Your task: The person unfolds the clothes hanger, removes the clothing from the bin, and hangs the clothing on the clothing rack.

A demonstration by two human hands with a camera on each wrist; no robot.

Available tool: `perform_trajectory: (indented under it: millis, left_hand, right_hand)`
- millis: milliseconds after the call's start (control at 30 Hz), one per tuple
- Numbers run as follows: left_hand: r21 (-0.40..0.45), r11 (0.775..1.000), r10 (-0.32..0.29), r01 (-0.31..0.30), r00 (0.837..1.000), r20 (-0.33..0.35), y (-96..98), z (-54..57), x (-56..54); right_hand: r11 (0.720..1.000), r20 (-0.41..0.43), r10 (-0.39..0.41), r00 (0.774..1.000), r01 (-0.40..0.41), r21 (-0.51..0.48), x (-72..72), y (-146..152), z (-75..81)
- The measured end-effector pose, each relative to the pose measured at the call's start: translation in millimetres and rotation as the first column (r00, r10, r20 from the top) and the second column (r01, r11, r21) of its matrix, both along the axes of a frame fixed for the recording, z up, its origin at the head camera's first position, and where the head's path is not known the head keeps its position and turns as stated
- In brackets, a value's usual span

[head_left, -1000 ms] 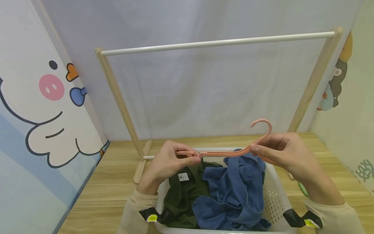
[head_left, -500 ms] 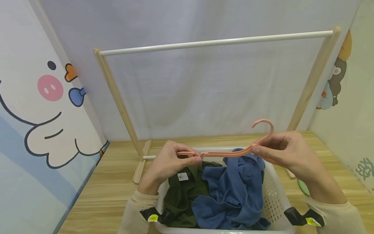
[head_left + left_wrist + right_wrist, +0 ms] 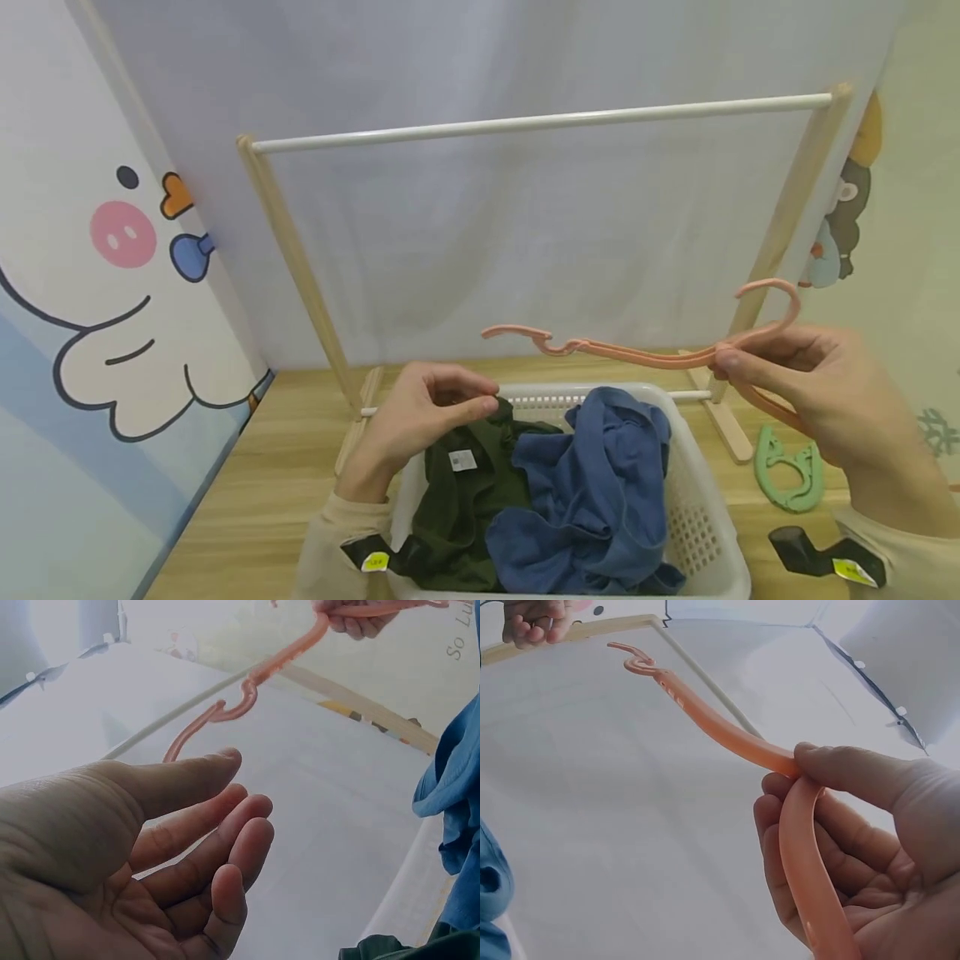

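My right hand [image 3: 817, 375] pinches an orange-pink plastic hanger [image 3: 645, 358] near the base of its hook, between thumb and fingers. One arm of the hanger reaches left across the basket; the right wrist view shows the other running down past the palm. My left hand [image 3: 427, 417] holds nothing, its fingers relaxed over the left side of the white basket [image 3: 705, 533]. Inside lie a dark green garment [image 3: 468, 517] with a white label and a blue garment [image 3: 592, 500]. In the left wrist view, the hanger's end is just beyond the left thumb.
Behind the basket stands a rack with a white bar [image 3: 540, 122] and wooden posts [image 3: 300, 267]. A green folded hanger [image 3: 789, 479] lies on the wooden table [image 3: 225, 500], right of the basket. Cartoon-printed panels flank the table on both sides.
My left hand has let go of the hanger's left end. The right hand has carried the hanger to the right and up slightly, uncovering the green folded hanger.
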State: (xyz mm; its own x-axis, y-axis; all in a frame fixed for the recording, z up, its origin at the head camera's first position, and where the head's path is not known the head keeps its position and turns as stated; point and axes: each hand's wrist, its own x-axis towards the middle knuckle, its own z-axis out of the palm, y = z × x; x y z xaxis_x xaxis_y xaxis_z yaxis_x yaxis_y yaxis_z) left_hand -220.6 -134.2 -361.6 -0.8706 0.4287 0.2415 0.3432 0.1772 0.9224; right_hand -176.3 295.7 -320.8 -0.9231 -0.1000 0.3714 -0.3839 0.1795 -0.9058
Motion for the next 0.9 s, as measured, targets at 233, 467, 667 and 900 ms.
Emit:
perform_trajectory:
  millis: [233, 467, 667, 900]
  left_hand:
    - [-0.152, 0.987, 0.028, -0.042, 0.995, -0.094, 7.9, 3.5, -7.6]
    - [-0.379, 0.925, -0.073, -0.038, 0.959, -0.274, 39.0, 10.5, -33.3]
    - [-0.510, 0.858, -0.268, 0.066, 0.904, -0.334, 67.9, 4.8, -58.0]
    - [-0.585, 0.793, -0.396, 0.170, 0.874, -0.283, 94.2, -3.1, -71.6]
  right_hand:
    - [0.995, -0.032, -0.088, 0.996, 0.086, -0.055, -1.1, 4.2, 1.1]
    - [0.985, -0.020, -0.149, 0.989, 0.146, -0.091, -0.1, 10.3, 4.0]
    - [0.979, -0.042, -0.109, 0.993, 0.100, -0.179, 1.2, 11.1, 4.6]
    - [0.982, -0.060, -0.080, 0.995, 0.069, -0.175, 1.3, 10.7, 5.5]
